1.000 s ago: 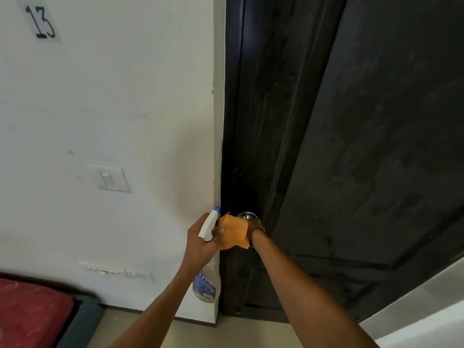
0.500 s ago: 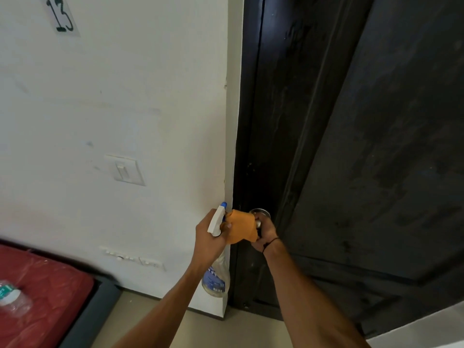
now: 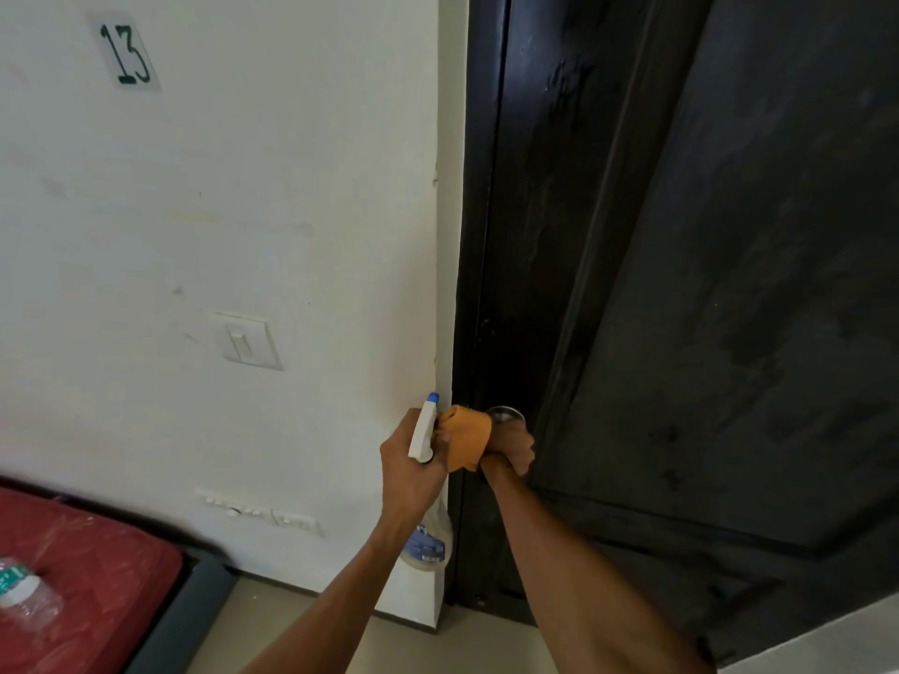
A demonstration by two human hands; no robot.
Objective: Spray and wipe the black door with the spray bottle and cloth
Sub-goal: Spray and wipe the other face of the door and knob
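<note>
From the head camera, the left hand (image 3: 413,471) is curled round the neck of the spray bottle (image 3: 424,432), and the same hand also pinches the orange cloth (image 3: 466,436) against the bottle's head with its thumb, so that both tools ride in one hand — a sensible way, I judge, of leaving the other hand free. The bottle hangs upright, its blue-tipped nozzle pointing up and its clear body with a blue label showing below the wrist, close beside the corner where the white wall (image 3: 243,211) meets the dark frame. The right hand (image 3: 510,447) is closed over the round metal door knob (image 3: 506,414), fingers wrapped about it from below; only the top of the knob shows above the knuckles. The black door (image 3: 729,333) stands just ahead and to the right, its face dull and blotchy, and neither nozzle nor cloth is turned to it yet — so the hold on the knob looks like working or steadying the door before any spraying begins. On the wall are a paper marked 13 (image 3: 125,53) and a light switch (image 3: 245,340); at lower left a red mattress (image 3: 87,576) bears a plastic water bottle (image 3: 24,595).
</note>
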